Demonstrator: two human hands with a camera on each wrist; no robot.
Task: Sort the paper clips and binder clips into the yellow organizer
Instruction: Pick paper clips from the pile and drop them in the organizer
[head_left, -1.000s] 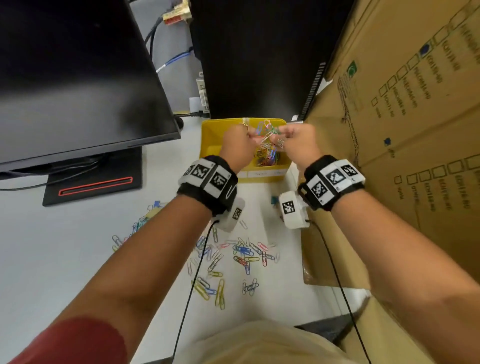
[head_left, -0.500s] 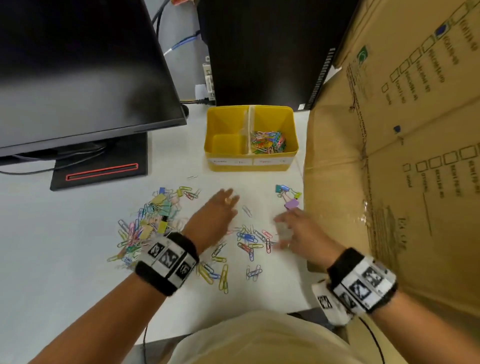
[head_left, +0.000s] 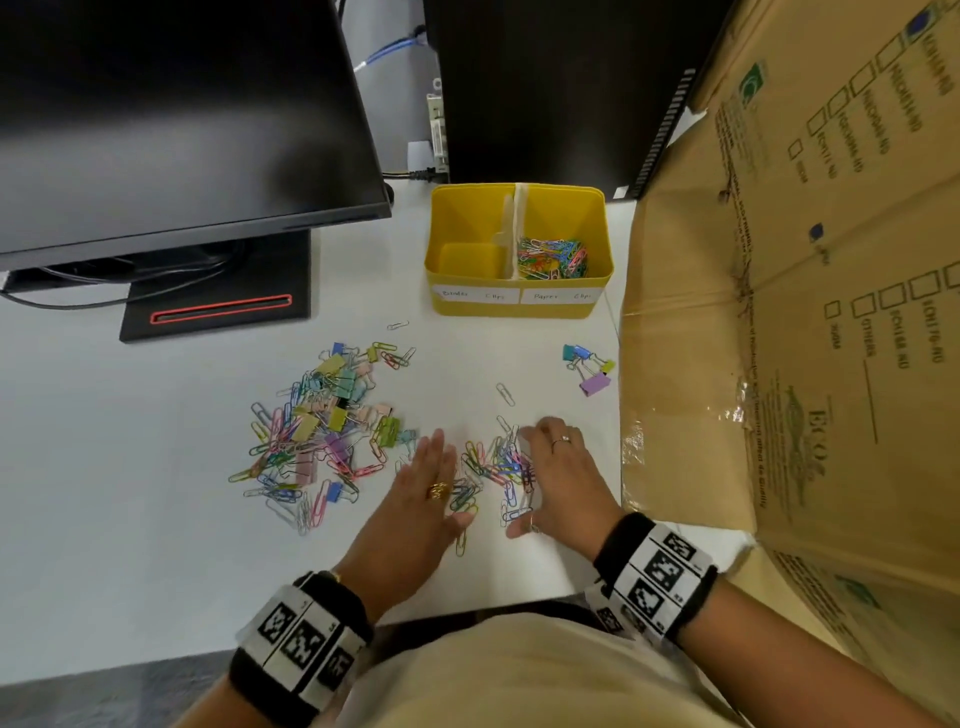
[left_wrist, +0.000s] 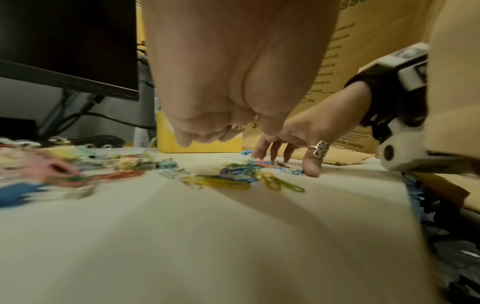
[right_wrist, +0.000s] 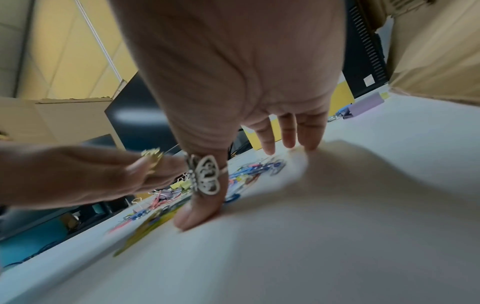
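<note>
The yellow organizer (head_left: 519, 306) stands at the back of the white table; its right compartment holds coloured paper clips (head_left: 553, 257) and its left one shows only bare floor. A small heap of paper clips (head_left: 493, 467) (left_wrist: 244, 174) (right_wrist: 257, 168) lies between my hands. My left hand (head_left: 426, 483) (left_wrist: 233, 82) lies flat with straight fingers on the heap's left side. My right hand (head_left: 558, 467) (right_wrist: 246, 82) brackets it from the right, fingertips and thumb on the table. Neither hand holds anything. A larger mixed pile of binder and paper clips (head_left: 322, 431) lies to the left.
Three binder clips (head_left: 587, 366) lie near the cardboard box (head_left: 779, 312) that walls the right side. A monitor (head_left: 171, 114) and its base (head_left: 218, 301) fill the back left, a dark tower (head_left: 545, 88) the back. Single paper clips (head_left: 505, 393) (head_left: 397, 326) lie loose.
My hands left the organizer's right compartment, where they held paper clips, and came down to the table. Since half a second ago they have closed in, raking the scattered clips into a tighter heap.
</note>
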